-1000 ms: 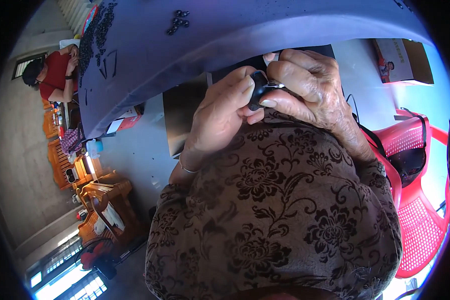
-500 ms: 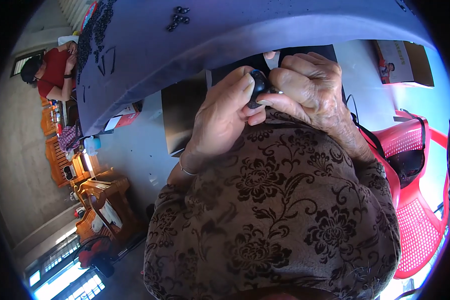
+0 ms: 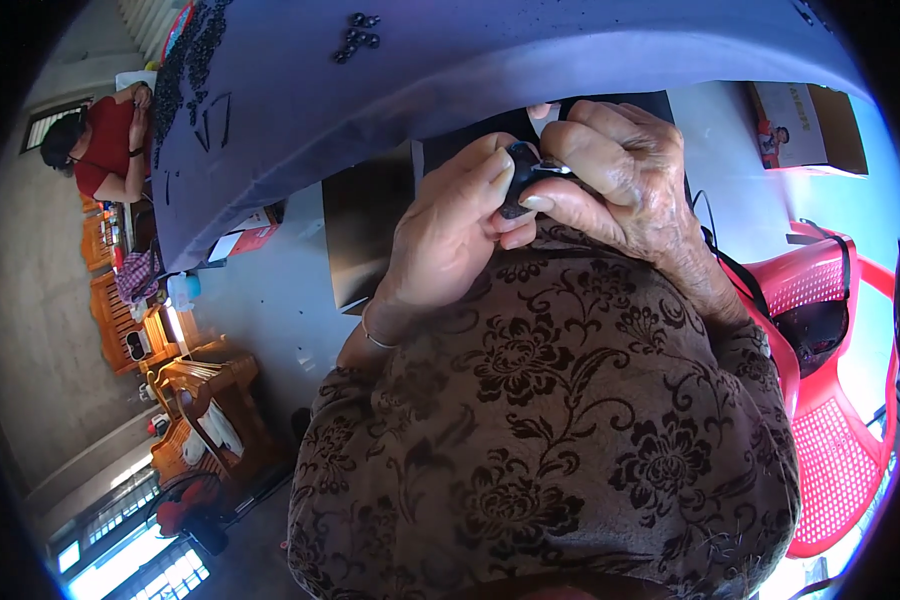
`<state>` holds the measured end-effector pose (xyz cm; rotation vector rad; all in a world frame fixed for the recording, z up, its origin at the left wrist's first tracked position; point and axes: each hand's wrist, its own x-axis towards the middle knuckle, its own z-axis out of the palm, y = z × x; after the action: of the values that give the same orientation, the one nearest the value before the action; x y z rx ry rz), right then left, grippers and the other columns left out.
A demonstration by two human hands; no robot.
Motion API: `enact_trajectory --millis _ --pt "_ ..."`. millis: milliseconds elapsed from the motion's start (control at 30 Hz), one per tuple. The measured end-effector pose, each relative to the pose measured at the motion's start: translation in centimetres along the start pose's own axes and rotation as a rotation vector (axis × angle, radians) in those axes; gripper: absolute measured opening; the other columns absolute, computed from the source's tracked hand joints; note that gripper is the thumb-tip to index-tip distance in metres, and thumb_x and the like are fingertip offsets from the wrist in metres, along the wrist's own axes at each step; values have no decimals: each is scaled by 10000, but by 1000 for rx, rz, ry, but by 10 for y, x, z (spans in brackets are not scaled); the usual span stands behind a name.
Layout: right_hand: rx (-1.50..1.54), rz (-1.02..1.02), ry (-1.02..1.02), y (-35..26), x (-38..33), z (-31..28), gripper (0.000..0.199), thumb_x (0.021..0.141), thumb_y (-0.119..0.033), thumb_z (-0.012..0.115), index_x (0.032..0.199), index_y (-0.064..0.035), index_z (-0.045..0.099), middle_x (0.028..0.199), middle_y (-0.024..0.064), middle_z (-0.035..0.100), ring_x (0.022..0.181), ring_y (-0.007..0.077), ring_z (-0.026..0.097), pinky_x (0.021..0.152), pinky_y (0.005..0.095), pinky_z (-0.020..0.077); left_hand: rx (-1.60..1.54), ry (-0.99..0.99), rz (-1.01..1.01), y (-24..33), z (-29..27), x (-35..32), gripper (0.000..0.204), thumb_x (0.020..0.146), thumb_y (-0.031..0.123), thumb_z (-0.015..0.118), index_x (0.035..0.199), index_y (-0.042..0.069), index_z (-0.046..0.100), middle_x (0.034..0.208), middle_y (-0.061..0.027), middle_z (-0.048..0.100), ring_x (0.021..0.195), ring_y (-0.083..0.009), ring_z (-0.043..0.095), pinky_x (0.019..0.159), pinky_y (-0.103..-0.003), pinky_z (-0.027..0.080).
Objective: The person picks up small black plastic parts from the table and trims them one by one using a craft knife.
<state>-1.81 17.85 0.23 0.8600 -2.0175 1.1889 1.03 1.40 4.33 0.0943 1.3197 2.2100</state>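
Note:
Between the thumb and fingers of my left hand (image 3: 440, 230) is a small black rounded piece (image 3: 516, 188) with a smooth surface. My right hand (image 3: 625, 165) is curled closed around a small tool with a shiny metal end (image 3: 551, 169). That metal end lies against the right side of the black piece, and my right thumb presses the piece just below it. The tool's grip is hidden inside my fingers. Both hands are in front of my body, below the near edge of the cloth-covered table (image 3: 490, 65).
Several black rounded pieces (image 3: 358, 38) lie on the table, with a large spread of small black bits (image 3: 185, 75) at its left. A person in red (image 3: 115, 145) is at the far left. A pink plastic chair (image 3: 835, 440) stands right; cardboard boxes (image 3: 838, 130) are on the floor.
My right hand has shifted slightly, and more of the tool's metal end shows now against the black piece. My left hand keeps its hold, almost still.

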Motion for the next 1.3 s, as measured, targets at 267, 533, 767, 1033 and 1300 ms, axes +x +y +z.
enact_trajectory --millis 267,533,767,1033,1300 --pt "-97 -30 -54 -1 -3 -1 377 671 -381 676 749 -28 568 648 63 528 524 214 515 479 301 424 -73 -142 17 -5 -15 -1 325 952 218 279 1182 56 443 863 -4 491 656 -107 331 585 -267 301" --pt "-95 27 -60 -4 -6 4 338 672 -326 702 721 -26 554 635 64 518 530 225 518 482 308 422 -72 53 -51 0 -1 2 315 932 247 379 1147 34 463 736 37 369 631 -68 299 560 -217 291" --pt "631 290 -164 -8 -7 -1 190 822 -171 605 784 -4 521 642 36 505 543 117 476 482 267 381 39 127 198 -2 -2 9 293 930 255 397 1072 21 505 786 11 458 621 -60 337 559 -218 313" --pt "631 488 -95 -7 6 -3 245 769 -8 632 1001 -1 553 808 13 532 681 62 456 608 193 391 18 66 207 -8 -23 12 123 880 165 529 898 47 559 837 -33 568 614 -58 464 525 -206 389" --pt "419 169 -112 -1 6 1 259 673 -9 705 912 7 606 816 107 581 715 189 579 580 277 477 -368 -24 -25 -29 -33 22 98 821 112 613 809 15 621 646 -21 529 509 -70 468 463 -223 386"
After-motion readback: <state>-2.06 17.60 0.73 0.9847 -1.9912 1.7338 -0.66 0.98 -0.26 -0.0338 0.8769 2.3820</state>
